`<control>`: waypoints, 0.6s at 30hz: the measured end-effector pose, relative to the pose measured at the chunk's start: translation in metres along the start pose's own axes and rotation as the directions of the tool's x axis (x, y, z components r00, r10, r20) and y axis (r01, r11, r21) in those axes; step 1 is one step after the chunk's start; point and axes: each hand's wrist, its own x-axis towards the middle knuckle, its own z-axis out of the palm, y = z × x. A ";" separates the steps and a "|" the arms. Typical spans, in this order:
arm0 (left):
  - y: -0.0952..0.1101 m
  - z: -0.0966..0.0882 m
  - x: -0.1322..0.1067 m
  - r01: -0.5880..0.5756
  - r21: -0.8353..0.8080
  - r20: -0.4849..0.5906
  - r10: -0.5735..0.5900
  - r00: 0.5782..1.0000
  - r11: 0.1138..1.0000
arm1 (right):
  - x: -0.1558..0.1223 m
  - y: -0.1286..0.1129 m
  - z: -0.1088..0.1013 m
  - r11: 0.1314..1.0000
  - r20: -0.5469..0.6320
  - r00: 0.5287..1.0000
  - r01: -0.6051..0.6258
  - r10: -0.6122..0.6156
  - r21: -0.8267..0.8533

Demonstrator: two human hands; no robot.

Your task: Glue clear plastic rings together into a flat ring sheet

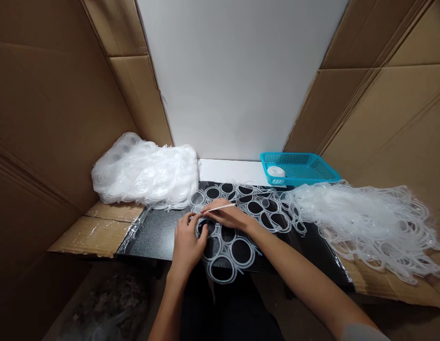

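Observation:
A sheet of joined translucent plastic rings [222, 258] lies across the black table, its near end hanging past the front edge. My right hand [225, 215] is closed around a thin white stick [220, 207], which points to the right above the rings. At the sheet's left side is my left hand [188, 239], fingers bent and touching the rings, thumb spread away from them. The two hands' fingertips nearly meet beside one ring. What lies under the right palm is hidden.
A thick stack of whitish ring sheets [149, 170] stands at the back left. A loose heap of ring sheets [369, 218] covers the right side. Behind it sits a blue basket [312, 181] with a white roundish piece [276, 172]. Cardboard walls [46, 118] flank the table [152, 237].

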 end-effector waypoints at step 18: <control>-0.013 0.005 0.017 -0.030 0.148 0.112 0.013 0.994 0.989 | -0.003 0.002 0.001 0.968 -0.082 0.978 -0.174 0.191 0.179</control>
